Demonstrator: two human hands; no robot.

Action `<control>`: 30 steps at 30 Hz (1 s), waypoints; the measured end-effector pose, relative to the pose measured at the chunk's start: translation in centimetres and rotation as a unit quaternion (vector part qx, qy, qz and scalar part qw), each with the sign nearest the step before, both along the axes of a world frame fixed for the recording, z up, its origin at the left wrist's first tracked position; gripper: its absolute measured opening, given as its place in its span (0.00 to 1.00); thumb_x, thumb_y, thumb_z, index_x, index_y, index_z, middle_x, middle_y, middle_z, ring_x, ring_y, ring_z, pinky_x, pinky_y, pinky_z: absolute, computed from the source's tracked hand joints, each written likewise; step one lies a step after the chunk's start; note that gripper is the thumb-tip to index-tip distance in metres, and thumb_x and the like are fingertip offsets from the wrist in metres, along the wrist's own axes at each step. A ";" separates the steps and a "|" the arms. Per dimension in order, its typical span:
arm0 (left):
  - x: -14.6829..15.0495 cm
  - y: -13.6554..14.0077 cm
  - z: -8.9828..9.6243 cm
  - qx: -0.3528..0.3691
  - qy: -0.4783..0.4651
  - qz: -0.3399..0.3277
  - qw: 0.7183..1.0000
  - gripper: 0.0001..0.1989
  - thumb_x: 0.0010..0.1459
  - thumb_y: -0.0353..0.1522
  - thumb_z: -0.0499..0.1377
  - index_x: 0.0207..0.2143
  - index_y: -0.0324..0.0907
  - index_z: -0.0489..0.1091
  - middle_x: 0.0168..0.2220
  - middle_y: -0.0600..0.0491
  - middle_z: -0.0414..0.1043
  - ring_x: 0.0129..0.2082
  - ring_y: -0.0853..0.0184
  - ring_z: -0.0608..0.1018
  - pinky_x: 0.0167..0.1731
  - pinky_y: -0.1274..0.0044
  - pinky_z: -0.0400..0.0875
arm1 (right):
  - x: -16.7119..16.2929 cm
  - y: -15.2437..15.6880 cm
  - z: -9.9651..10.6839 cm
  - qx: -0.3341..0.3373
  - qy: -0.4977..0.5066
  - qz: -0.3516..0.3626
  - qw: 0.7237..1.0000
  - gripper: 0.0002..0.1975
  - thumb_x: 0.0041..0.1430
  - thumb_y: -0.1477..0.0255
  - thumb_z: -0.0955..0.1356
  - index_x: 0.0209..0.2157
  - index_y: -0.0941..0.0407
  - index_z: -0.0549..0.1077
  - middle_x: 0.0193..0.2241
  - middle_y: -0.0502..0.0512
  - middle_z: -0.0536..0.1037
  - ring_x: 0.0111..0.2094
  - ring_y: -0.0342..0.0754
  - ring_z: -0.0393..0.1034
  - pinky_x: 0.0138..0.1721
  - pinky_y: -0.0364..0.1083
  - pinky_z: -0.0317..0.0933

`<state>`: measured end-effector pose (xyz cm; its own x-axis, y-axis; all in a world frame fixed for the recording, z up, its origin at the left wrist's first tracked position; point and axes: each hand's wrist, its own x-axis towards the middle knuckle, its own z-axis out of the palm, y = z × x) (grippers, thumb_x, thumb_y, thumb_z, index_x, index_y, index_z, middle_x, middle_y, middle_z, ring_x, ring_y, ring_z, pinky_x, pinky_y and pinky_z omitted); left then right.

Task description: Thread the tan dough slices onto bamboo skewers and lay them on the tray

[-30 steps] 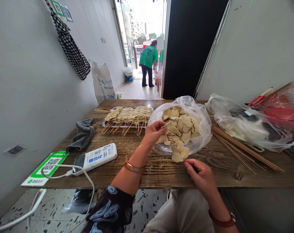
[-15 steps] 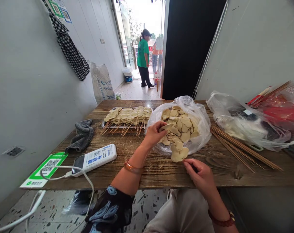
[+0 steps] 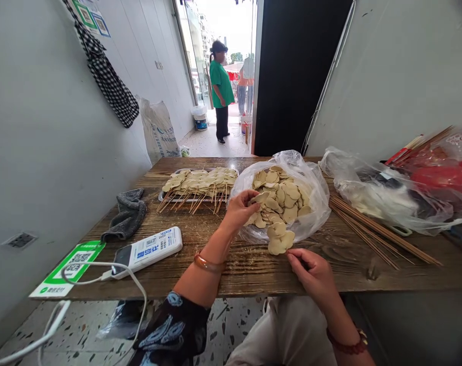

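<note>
At the left rim of a clear plastic bag [image 3: 317, 216], my left hand [image 3: 238, 209] is closed in a pinch on a thin, pale round slice [image 3: 260, 199]. More such slices [image 3: 282, 190] are heaped in the bag; their exact kind is not plain. Closer to me, my right hand [image 3: 310, 269] grips the end of a skewer, mostly hidden by fingers and slices. Several overlapping pale slices [image 3: 280, 240] are threaded on it, held just in front of the bag. Loaded skewers [image 3: 202, 180] lie side by side on a metal tray left of the bag.
Bare bamboo skewers [image 3: 371, 231] lie right of the bag, beside more plastic bags [image 3: 368, 190]. On the left are a grey cloth [image 3: 127, 216], a white power bank [image 3: 150, 250] with a cable and a green code card [image 3: 72, 269]. A person in green [image 3: 221, 86] stands by the doorway.
Both hands and the slices they hold stay almost where they were. The person by the doorway has shifted slightly left and turned. The view has moved very slightly.
</note>
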<state>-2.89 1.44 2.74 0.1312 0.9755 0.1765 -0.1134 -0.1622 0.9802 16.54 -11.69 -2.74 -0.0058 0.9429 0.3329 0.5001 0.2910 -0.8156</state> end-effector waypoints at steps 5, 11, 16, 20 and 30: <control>0.1 0.1 -0.1 0.022 0.032 -0.003 0.999 0.15 0.42 0.29 0.65 0.36 0.38 0.72 0.30 0.55 0.71 0.30 0.72 0.69 0.31 0.81 0.64 | -0.1 0.0 0.2 0.006 -0.007 -0.006 1.000 0.14 0.61 0.65 0.64 0.31 0.56 0.78 0.26 0.53 0.79 0.28 0.47 0.73 0.32 0.43 0.65; 0.1 0.4 -0.4 0.046 0.064 -0.005 0.997 0.14 0.42 0.29 0.65 0.35 0.38 0.73 0.32 0.54 0.72 0.31 0.71 0.70 0.32 0.81 0.64 | -0.1 0.1 0.0 0.007 -0.005 -0.009 1.000 0.13 0.61 0.65 0.64 0.31 0.56 0.78 0.26 0.54 0.79 0.28 0.47 0.72 0.32 0.43 0.65; 0.1 0.3 -0.4 0.047 0.062 -0.013 0.997 0.14 0.42 0.29 0.65 0.36 0.38 0.73 0.33 0.53 0.73 0.33 0.71 0.71 0.34 0.80 0.65 | -0.1 0.0 0.2 0.004 -0.002 -0.016 1.000 0.13 0.61 0.65 0.64 0.30 0.56 0.78 0.26 0.53 0.79 0.27 0.46 0.72 0.31 0.42 0.64; 0.0 0.2 -0.2 0.009 -0.001 -0.006 1.000 0.16 0.41 0.29 0.66 0.36 0.38 0.72 0.31 0.54 0.71 0.30 0.72 0.71 0.33 0.80 0.65 | -0.1 -0.1 0.4 0.001 0.016 -0.027 1.000 0.14 0.59 0.64 0.65 0.29 0.56 0.78 0.24 0.53 0.79 0.25 0.46 0.72 0.28 0.42 0.64; 0.0 -0.2 0.4 -0.028 -0.047 -0.012 0.998 0.16 0.39 0.28 0.66 0.35 0.38 0.72 0.29 0.55 0.71 0.29 0.73 0.70 0.31 0.81 0.65 | -0.1 -0.1 0.5 0.001 0.018 -0.025 1.000 0.13 0.59 0.65 0.65 0.30 0.56 0.79 0.24 0.53 0.79 0.26 0.47 0.72 0.29 0.42 0.65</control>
<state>-2.85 1.22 3.14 0.1393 0.9811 0.1346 -0.2092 -0.1037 0.9724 16.41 -11.77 -2.25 0.0532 0.9408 0.3349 0.4840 0.2690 -0.8327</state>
